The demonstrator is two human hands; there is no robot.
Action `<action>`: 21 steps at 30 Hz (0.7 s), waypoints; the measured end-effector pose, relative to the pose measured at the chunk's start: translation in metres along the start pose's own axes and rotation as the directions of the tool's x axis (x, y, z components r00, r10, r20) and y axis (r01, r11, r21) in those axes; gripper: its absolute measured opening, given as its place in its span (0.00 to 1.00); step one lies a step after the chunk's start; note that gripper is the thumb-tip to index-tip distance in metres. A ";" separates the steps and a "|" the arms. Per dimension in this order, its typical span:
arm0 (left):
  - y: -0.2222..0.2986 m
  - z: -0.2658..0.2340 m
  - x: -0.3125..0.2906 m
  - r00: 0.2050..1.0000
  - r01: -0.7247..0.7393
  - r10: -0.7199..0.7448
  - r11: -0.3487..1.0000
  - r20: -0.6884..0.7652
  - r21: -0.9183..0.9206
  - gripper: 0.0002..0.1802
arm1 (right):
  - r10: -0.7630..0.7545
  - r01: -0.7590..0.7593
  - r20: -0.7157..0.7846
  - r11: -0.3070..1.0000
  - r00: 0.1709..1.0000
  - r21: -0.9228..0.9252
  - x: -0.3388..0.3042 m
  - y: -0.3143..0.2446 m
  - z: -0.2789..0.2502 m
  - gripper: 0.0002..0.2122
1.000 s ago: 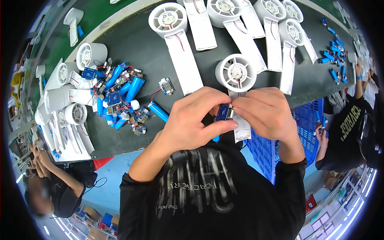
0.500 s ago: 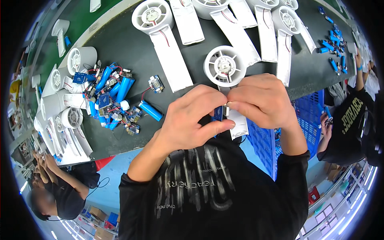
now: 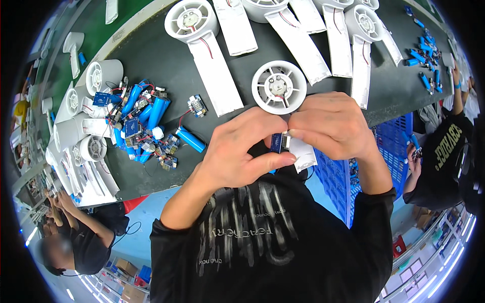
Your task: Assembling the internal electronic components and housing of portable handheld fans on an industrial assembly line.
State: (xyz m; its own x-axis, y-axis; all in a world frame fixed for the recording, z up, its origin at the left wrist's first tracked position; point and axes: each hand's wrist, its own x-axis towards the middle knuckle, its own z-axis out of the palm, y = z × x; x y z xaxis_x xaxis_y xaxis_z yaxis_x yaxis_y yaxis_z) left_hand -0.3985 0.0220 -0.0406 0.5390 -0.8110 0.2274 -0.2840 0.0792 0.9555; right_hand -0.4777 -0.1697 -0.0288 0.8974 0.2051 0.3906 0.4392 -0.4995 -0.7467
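Note:
My left hand (image 3: 232, 146) is closed, with a small blue circuit board (image 3: 276, 143) between its thumb and fingers. Against the board's silver connector end, my right hand (image 3: 331, 126) makes a pinch; whatever lies between its fingertips is hidden. Just beyond both hands is a white round fan housing (image 3: 279, 87) with spokes and a motor in the middle. Its white handle (image 3: 304, 155) passes beneath my hands and shows again below the right thumb. To the left, a blue battery cell (image 3: 190, 139) is wired to another circuit board (image 3: 197, 106) on the dark table.
A pile of blue batteries and boards (image 3: 144, 118) lies left, beside several white fans (image 3: 103, 76). More white fans (image 3: 214, 70) line the far side. Blue crates (image 3: 331, 174) stand below the table edge at right. Co-workers sit at both sides.
The fan housing has shifted slightly left and nearer, and its handle has tilted a little to the right. Both hands keep their grip at the circuit board.

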 end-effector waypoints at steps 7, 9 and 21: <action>-0.014 -0.007 -0.008 0.964 0.202 -0.240 0.943 -0.117 -0.266 0.23 | 0.015 -0.015 -0.032 1.000 0.999 0.019 -0.007 -0.003 -0.002 0.04; -0.013 -0.007 -0.009 0.974 0.155 -0.214 0.875 -0.078 -0.458 0.25 | 0.005 -0.002 -0.041 0.998 0.999 0.065 -0.009 -0.006 -0.003 0.04; 0.007 -0.031 -0.006 0.969 -0.012 -0.145 0.780 -0.200 -0.625 0.20 | 0.117 -0.201 -0.305 0.945 0.945 -0.259 0.004 -0.010 0.010 0.08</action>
State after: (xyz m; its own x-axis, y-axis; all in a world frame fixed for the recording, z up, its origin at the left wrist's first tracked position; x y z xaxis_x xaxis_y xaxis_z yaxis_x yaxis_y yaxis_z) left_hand -0.3795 0.0455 -0.0298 0.7220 -0.6816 0.1190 0.2679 0.4339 0.8602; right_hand -0.4783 -0.1555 -0.0251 0.8870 -0.1212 0.4456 0.2240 -0.7308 -0.6448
